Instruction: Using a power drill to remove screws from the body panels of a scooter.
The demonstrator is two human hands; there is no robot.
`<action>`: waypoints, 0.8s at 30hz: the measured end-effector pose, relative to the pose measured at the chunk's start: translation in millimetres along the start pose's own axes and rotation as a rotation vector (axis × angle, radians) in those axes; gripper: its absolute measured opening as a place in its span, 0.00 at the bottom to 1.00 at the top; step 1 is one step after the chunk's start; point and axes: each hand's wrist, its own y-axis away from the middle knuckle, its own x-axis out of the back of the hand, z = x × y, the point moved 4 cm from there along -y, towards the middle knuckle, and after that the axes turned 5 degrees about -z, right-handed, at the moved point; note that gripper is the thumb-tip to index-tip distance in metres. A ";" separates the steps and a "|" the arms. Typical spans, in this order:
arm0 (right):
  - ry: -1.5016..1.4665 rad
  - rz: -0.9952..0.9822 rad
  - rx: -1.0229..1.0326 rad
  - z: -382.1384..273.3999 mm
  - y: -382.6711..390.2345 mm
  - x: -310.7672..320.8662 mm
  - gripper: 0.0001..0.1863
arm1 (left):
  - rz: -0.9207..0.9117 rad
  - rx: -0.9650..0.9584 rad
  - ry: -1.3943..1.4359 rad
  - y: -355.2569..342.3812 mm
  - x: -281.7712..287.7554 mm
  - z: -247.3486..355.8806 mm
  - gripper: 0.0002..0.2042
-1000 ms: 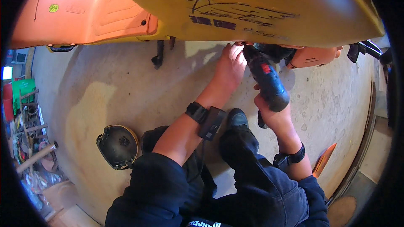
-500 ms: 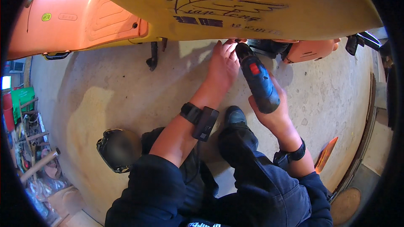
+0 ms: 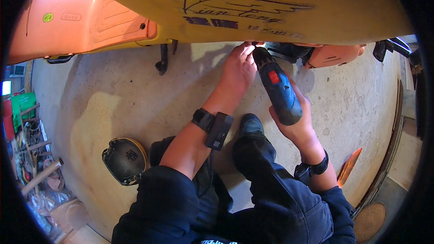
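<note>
My right hand [image 3: 299, 113] is wrapped round the grip of a blue and black cordless drill [image 3: 281, 91] with a red switch. The drill's nose points up and slightly left, at the lower edge of a large yellow body panel [image 3: 149, 0]. Beside the nose, just to its left, is my left hand [image 3: 240, 65], its fingers drawn together under that edge. Whatever those fingertips hold is too small or hidden to make out. The panel's edge also hides the exact point where the drill tip meets anything.
Orange bodywork [image 3: 81, 22] adjoins the panel at left; a dark stand [image 3: 162, 58] hangs below. On the concrete floor [image 3: 113, 81] lies a black bowl-shaped thing [image 3: 122, 162] with a yellow rim. Assorted clutter [image 3: 40, 167] lines the far left, and an orange blade-shaped piece [image 3: 349, 167] is at right.
The drill's rear end has shifted slightly down and right, my right hand with it. Its nose stays at the panel edge, and my left hand remains beside it.
</note>
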 end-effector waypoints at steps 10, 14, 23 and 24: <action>0.048 -0.125 0.030 7.6 9.6 13.0 0.39 | 0.107 0.096 0.032 -0.6 -0.3 4.9 0.14; -0.016 -0.113 0.156 18.0 21.4 22.3 0.39 | 0.137 0.100 -0.144 -1.7 -12.5 4.1 0.12; 0.023 -0.052 0.036 41.3 41.8 33.7 0.38 | 0.192 0.023 -0.273 -3.9 -10.0 13.4 0.10; 0.007 -0.065 0.005 44.0 43.8 31.4 0.38 | 0.209 0.036 -0.298 -2.6 -10.0 17.1 0.10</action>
